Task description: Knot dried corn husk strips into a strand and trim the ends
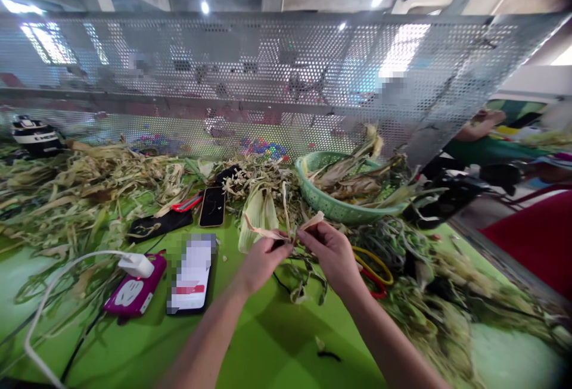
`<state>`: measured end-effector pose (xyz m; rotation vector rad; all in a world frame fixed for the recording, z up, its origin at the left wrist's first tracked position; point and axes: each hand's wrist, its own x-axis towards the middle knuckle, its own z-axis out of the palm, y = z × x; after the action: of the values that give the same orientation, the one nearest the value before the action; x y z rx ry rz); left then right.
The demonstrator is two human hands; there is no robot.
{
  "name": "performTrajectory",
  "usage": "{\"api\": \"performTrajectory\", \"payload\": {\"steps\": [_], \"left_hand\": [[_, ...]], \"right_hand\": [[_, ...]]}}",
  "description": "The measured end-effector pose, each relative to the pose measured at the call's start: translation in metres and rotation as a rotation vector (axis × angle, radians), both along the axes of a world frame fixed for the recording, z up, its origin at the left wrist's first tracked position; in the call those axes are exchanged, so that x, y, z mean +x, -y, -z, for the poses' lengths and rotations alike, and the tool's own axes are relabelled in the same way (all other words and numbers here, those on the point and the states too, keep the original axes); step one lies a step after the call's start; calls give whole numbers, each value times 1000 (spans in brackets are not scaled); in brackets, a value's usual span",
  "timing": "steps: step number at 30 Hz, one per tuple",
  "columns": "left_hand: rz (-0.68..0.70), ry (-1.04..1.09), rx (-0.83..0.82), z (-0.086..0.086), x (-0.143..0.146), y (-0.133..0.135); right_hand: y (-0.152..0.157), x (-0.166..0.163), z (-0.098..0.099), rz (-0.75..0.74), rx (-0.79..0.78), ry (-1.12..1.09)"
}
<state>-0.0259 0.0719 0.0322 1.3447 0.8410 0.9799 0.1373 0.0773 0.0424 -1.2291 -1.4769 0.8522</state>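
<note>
Over the green table (286,341), my left hand (263,261) and my right hand (328,252) almost meet, each pinching strips of dried corn husk (268,233). One narrow strip stands up between them, and a short end sticks out above my right fingers. How the strips join at the fingertips is hidden. A broad pale husk leaf (259,213) lies just beyond my left hand. Thin dark strands (301,285) hang or lie below my fingers; I cannot tell which. Beside my right hand are yellow-handled scissors or pliers (375,264) with red parts.
A green basket (357,213) of husks stands behind my right hand. Husk heaps (98,180) spread left. A phone (192,276), another phone (212,206) and a purple power strip (134,288) with a white cable lie left. Perforated metal panels (250,88) rise behind; a red chair (527,240) stands right.
</note>
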Motion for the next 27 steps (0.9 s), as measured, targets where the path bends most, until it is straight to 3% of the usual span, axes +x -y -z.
{"api": "performTrajectory", "payload": {"steps": [5,8,18,27], "left_hand": [[-112,-129,56,1,1,0],[-138,-114,10,7,0,-4],[-172,8,-122,8,-5,-12],[-122,-225,-6,3,-3,-6]], "right_hand": [[-1,-2,0,-17,-60,8],[-1,0,-2,-69,-41,70],[5,10,-23,-338,321,511],[2,6,-15,-201,510,628]]}}
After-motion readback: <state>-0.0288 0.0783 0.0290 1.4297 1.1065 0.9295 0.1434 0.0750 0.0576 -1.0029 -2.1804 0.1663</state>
